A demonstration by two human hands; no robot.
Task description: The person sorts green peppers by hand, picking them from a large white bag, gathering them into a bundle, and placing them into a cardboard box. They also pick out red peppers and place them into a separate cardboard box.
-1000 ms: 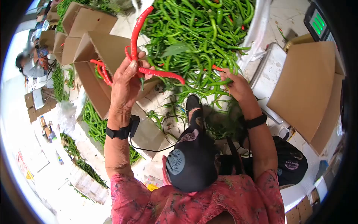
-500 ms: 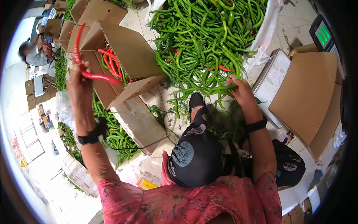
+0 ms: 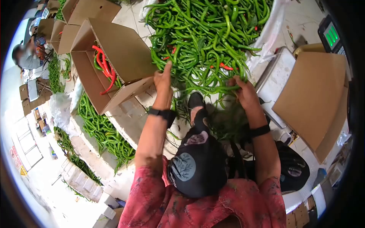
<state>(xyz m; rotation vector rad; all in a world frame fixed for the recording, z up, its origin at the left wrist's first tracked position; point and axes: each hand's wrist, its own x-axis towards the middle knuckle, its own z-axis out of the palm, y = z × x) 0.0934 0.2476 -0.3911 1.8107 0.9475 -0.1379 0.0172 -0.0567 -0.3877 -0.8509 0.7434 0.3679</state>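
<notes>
My left hand (image 3: pixel 162 83) is at the lower left edge of the heap of green chili peppers (image 3: pixel 197 41), with its fingers apart and nothing visible in them. To its left stands an open cardboard box (image 3: pixel 127 49) with several red peppers (image 3: pixel 104 66) and some green ones inside. At the heap's lower right edge, my right hand (image 3: pixel 247 93) is closed on a green pepper (image 3: pixel 224 89), which sticks out to the left. A few red peppers show among the green ones in the heap.
A scale with a green display (image 3: pixel 331 35) and a cardboard box (image 3: pixel 310 95) are on the right. More green peppers (image 3: pixel 102 131) lie in a white container at the left. Another person (image 3: pixel 28 57) sits at the far upper left, near other boxes.
My left hand has moved right, from beside the box to the heap, and no longer holds the red peppers. My right hand stays at the heap's edge with the green pepper.
</notes>
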